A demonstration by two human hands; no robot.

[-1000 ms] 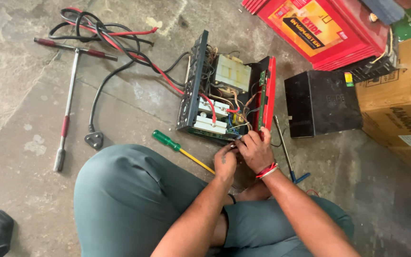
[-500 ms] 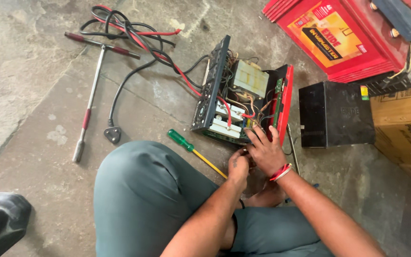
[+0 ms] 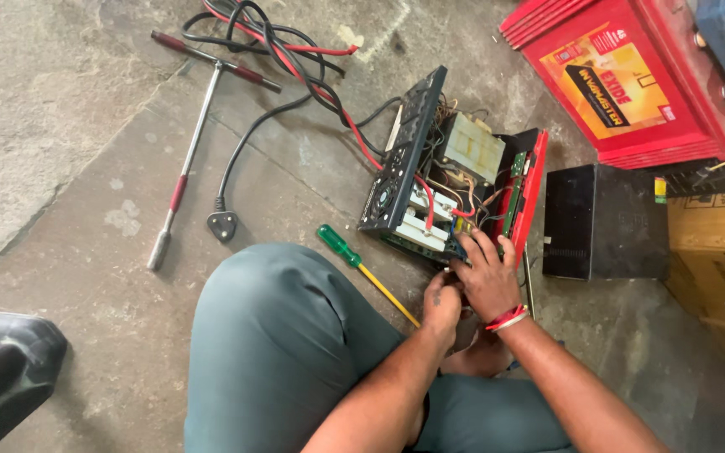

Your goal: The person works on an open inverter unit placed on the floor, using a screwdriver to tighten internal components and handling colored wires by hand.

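Note:
An opened electrical unit [image 3: 451,184] lies on the concrete floor, with a black vented panel, a red front panel, a transformer block and several coloured wires exposed. My right hand [image 3: 487,277], with a red wristband, rests on the unit's near edge with its fingers reaching into the wiring. Close against it, just below the unit, is my left hand [image 3: 442,304], its fingers curled. What it grips is hidden. A green-handled screwdriver [image 3: 362,268] lies on the floor beside my knee.
A red battery [image 3: 631,80] stands at the upper right, with a black box [image 3: 602,220] and cardboard cartons [image 3: 715,252] near it. A T-handled wrench [image 3: 186,143], black and red cables [image 3: 279,59] and a plug [image 3: 221,225] lie to the left. A dark object [image 3: 2,369] sits bottom left.
The view has shifted, so everything sits further right and lower in frame. My hands stay at the unit's near edge, with the right fingers pushed slightly deeper into the wiring.

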